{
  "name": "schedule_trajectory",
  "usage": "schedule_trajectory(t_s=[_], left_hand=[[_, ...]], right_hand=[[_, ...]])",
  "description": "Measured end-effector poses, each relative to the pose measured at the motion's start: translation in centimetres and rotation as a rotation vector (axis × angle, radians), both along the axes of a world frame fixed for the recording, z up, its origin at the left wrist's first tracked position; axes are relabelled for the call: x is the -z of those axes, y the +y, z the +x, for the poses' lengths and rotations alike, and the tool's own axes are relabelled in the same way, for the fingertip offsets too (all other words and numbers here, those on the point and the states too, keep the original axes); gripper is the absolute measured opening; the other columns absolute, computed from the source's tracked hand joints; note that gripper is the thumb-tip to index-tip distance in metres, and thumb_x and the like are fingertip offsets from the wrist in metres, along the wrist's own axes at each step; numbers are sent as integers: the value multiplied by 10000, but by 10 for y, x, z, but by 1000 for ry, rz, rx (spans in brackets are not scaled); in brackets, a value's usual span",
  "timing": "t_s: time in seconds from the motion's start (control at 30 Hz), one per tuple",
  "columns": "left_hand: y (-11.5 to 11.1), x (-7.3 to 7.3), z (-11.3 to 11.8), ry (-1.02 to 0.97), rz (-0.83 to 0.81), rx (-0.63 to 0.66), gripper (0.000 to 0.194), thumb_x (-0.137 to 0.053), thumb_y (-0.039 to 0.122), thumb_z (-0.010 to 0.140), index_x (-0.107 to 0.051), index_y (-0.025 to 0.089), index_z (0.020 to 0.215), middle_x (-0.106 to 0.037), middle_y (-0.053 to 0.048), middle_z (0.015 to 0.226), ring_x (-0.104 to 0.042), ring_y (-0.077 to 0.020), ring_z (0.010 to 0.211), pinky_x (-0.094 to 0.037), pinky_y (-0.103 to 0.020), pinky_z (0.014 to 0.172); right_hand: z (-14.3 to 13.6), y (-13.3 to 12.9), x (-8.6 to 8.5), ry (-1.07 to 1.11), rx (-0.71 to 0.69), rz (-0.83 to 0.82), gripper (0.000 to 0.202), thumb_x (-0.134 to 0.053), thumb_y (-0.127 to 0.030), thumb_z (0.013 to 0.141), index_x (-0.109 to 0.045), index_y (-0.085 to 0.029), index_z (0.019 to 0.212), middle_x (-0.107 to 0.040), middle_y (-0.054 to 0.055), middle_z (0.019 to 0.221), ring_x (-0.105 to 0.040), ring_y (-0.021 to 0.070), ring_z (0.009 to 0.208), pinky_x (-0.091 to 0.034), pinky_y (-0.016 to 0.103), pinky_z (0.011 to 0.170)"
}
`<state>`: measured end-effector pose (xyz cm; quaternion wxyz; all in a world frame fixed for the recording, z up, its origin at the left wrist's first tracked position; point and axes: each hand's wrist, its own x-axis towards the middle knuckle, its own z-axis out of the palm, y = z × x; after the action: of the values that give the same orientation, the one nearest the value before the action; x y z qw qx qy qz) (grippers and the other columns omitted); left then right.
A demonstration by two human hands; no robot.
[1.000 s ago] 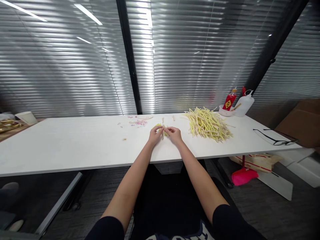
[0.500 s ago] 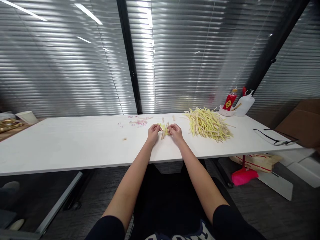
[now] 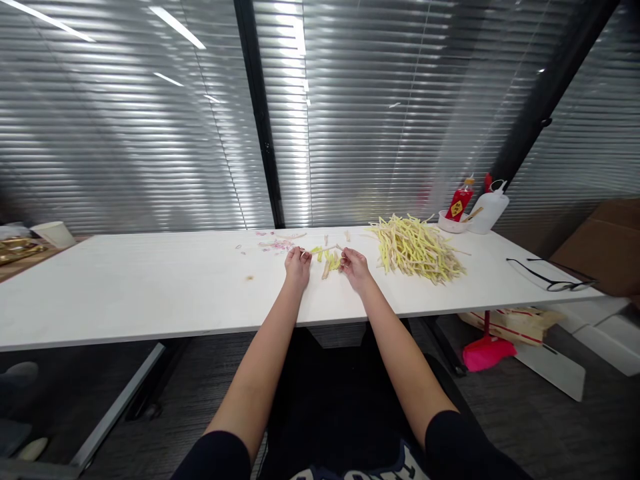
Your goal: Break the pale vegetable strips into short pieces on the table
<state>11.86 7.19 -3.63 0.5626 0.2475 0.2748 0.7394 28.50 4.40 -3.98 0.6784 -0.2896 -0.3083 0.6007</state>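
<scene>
Smooth white tabletop (image 3: 170,283), slender yellowish strips (image 3: 417,250)

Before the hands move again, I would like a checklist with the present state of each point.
1. Strip runs between left hand and right hand: ok.
2. Grip firm at both ends: cannot tell, too small.
3. Short pieces neatly lined up: not ok, they lie loose.
4. Pile apart from right hand: ok.
5. Pink bits gathered: not ok, scattered.
6. Glasses away from both hands: ok.
</scene>
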Motion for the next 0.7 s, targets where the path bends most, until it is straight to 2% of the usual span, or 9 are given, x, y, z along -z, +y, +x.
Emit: schedule_trajectory(t_s=[0.2, 0.33, 0.43, 0.57, 0.7], left_hand=[[-1, -6, -7, -219, -46, -21, 151, -629, 245, 827, -500, 190, 769, -544, 22, 690, -552, -79, 627, -457, -247, 698], [1, -6, -18, -233, -80, -44, 148, -627, 279, 827, -513, 205, 768, -556, 28, 697, -543, -78, 616, -445, -239, 674], [5, -6, -28, -262, -123, -58, 134, -630, 263, 820, -526, 203, 760, -552, 31, 674, -519, -68, 586, -425, -219, 646], [8, -5, -32, -280, -125, -47, 124, -641, 194, 794, -535, 181, 733, -548, 23, 649, -520, -70, 586, -412, -212, 628], [7, -3, -25, -196, -75, -7, 159, -685, 182, 736, -526, 175, 721, -550, 30, 654, -510, -65, 576, -400, -206, 604]], right_hand=[[4, -7, -6, 36, -124, -29, 331, -773, -437, 624, -546, -201, 672, -552, -47, 603, -504, 94, 528, -447, 246, 521], [8, -11, -8, -126, -147, -28, 347, -731, -478, 655, -521, -202, 638, -516, -46, 582, -475, 98, 510, -430, 257, 542], [18, -21, -11, -408, -177, 48, 375, -653, -487, 713, -461, -203, 561, -450, -46, 526, -426, 100, 497, -382, 254, 543], [36, -51, -16, -1001, -326, 192, 399, -557, -452, 784, -419, -194, 515, -386, -50, 492, -354, 99, 514, -300, 248, 553], [38, -83, -15, -1288, -365, 266, 363, -505, -429, 820, -412, -190, 564, -374, -54, 557, -342, 101, 560, -260, 236, 556]])
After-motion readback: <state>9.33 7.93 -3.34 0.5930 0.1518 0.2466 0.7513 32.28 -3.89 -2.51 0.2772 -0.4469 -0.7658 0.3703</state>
